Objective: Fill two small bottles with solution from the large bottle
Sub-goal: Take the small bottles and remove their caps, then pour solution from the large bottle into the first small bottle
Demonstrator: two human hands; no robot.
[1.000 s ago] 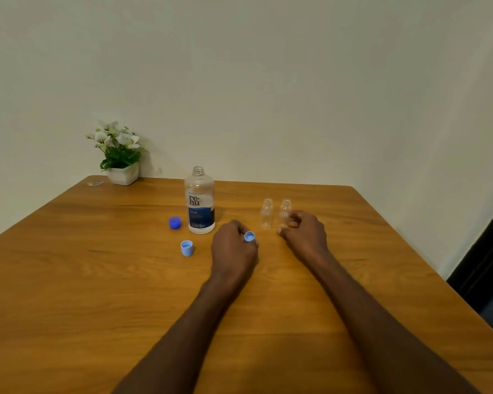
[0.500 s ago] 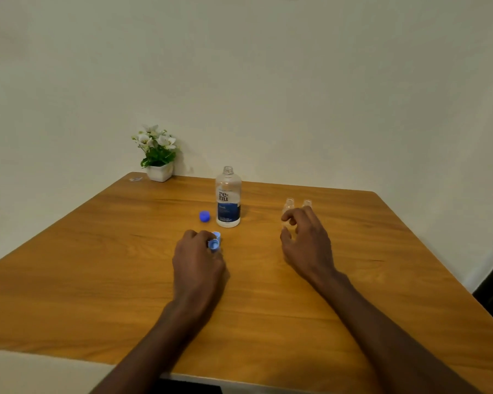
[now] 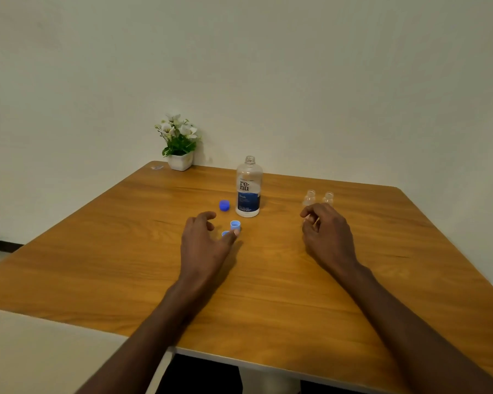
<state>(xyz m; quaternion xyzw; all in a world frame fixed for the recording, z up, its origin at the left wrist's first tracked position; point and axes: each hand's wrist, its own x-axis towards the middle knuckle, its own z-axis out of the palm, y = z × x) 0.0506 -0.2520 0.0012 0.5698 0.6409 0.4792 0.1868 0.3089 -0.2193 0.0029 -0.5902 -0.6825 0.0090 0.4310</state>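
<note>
Head view: wood table vs plain pale wall, potted plant at far corner. Large bottle upright mid-table, uncapped, blue cap beside. 2 small bottles just beyond R hand, fingers loosely curled, holding nothing. L hand relaxed, thumb touching light-blue caps.

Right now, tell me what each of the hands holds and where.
Nothing: left hand open beside two light blue caps; right hand loosely curled, empty.
</note>
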